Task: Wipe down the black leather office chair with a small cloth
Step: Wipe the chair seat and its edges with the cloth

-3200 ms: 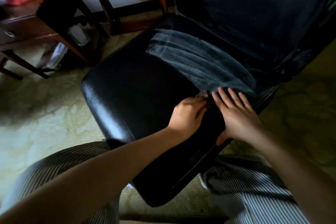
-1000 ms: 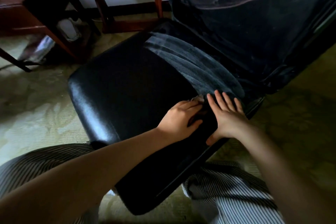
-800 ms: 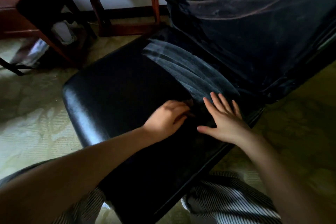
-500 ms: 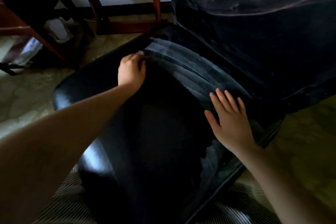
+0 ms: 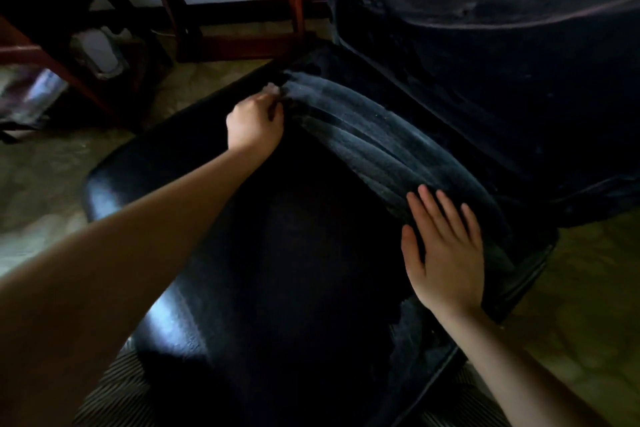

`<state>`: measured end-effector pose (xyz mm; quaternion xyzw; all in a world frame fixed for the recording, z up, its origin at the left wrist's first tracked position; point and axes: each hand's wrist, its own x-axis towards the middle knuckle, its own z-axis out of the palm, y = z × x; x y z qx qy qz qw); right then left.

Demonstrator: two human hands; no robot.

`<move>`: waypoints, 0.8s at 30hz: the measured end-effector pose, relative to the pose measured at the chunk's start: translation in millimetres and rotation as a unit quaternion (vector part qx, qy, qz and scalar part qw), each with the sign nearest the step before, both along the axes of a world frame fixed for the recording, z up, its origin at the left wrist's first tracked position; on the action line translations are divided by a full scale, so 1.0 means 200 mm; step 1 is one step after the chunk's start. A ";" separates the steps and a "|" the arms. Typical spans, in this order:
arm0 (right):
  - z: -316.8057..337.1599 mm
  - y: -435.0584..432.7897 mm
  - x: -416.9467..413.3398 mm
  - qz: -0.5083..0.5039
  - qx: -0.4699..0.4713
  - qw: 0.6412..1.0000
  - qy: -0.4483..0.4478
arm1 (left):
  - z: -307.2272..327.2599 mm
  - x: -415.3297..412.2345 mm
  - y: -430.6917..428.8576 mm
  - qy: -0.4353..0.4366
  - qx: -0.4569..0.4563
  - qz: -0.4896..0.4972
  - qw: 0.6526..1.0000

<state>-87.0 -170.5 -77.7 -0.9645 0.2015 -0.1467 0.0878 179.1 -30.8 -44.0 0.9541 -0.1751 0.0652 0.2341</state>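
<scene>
The black leather chair fills the view: its seat (image 5: 277, 253) lies in front of me and its dusty backrest (image 5: 485, 45) rises at the upper right. A grey dusty band (image 5: 381, 146) runs across the back of the seat. My left hand (image 5: 254, 123) is curled at the far left end of that band, gripping a small pale cloth (image 5: 272, 88) that peeks out past the fingers. My right hand (image 5: 445, 250) lies flat on the seat's right side, fingers straight and spread.
Dark red wooden furniture legs (image 5: 294, 3) stand behind the chair by the wall. A wooden table (image 5: 41, 42) with bags and a white container (image 5: 100, 48) beneath is at the upper left. Patterned floor mat (image 5: 45, 177) surrounds the chair. My striped trousers (image 5: 114, 388) show at the bottom.
My left hand with the cloth swept from beside my right hand across the seat to its far left back corner. My right hand stayed flat on the seat.
</scene>
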 end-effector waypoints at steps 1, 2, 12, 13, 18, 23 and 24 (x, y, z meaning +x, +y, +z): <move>0.00 0.00 0.00 -0.001 0.000 1.000 -0.010 | -0.01 -0.04 -0.01 -0.004 0.001 -0.023 1.000; -0.01 0.00 0.00 -0.002 0.000 1.000 -0.021 | -0.01 -0.08 -0.03 -0.010 0.001 -0.046 0.999; 0.00 0.01 0.00 0.000 0.029 0.994 -0.105 | -0.04 -0.60 -0.09 -0.030 -0.014 -0.242 0.970; 0.00 0.01 0.00 0.001 0.037 0.992 -0.120 | -0.03 -0.67 -0.09 -0.024 -0.017 -0.261 0.965; 0.00 -0.01 0.00 -0.003 0.075 0.982 -0.175 | -0.04 -0.92 -0.08 0.006 -0.058 -0.337 0.940; 0.00 -0.02 -0.01 0.001 0.104 0.979 -0.178 | -0.03 -0.92 -0.03 0.036 -0.081 -0.399 0.913; 0.00 -0.02 -0.02 -0.001 0.099 0.980 -0.171 | -0.02 -0.88 -0.02 0.036 -0.088 -0.411 0.906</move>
